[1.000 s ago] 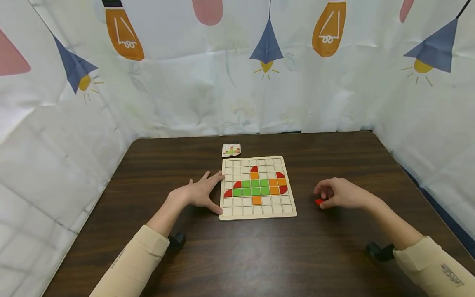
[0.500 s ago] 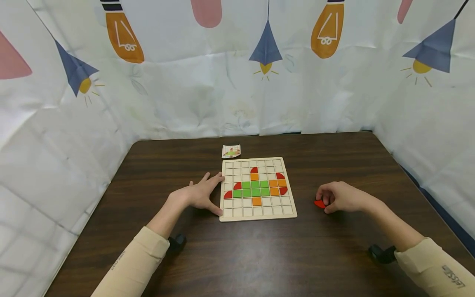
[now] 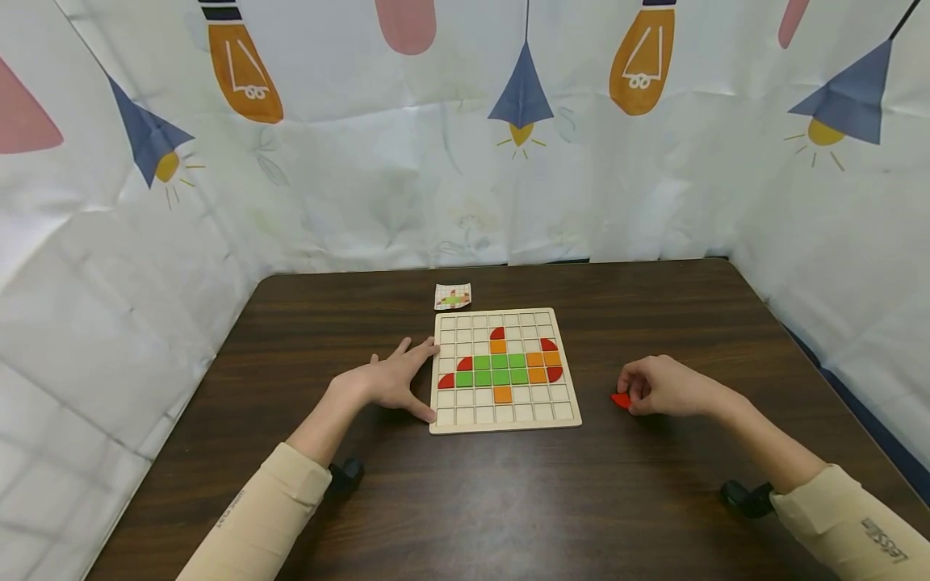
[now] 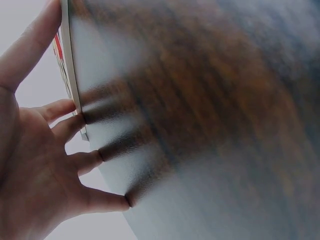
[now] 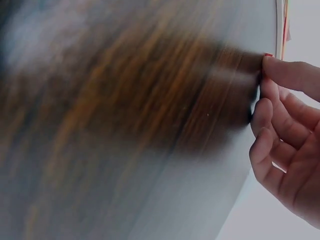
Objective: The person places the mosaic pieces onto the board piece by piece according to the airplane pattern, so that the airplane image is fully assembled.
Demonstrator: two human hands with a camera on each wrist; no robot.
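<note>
A pale wooden grid board (image 3: 465, 415) lies mid-table, holding green and orange square tiles and several red quarter-round tiles. My left hand (image 3: 388, 379) is spread along the board's left edge, thumb and fingertips touching it. In the left wrist view, that hand's fingers (image 4: 107, 200) are straight and splayed, some tips down on the tabletop. To the right of the board, my right hand (image 3: 672, 387) pinches a red tile (image 3: 621, 400) between thumb and fingers, low over the table. Only a sliver of the red tile (image 5: 268, 54) shows in the right wrist view.
A small card (image 3: 453, 296) printted with a coloured grid pattern lies behind the board's far left corner. The dark wood table (image 3: 494, 500) ends at a white curtain (image 3: 407, 194) with lamp prints, which also closes in both sides.
My right hand, with the red tile between its fingers, has shifted and turned slightly, now showing more of the tile. The left hand stays at the board's edge.
</note>
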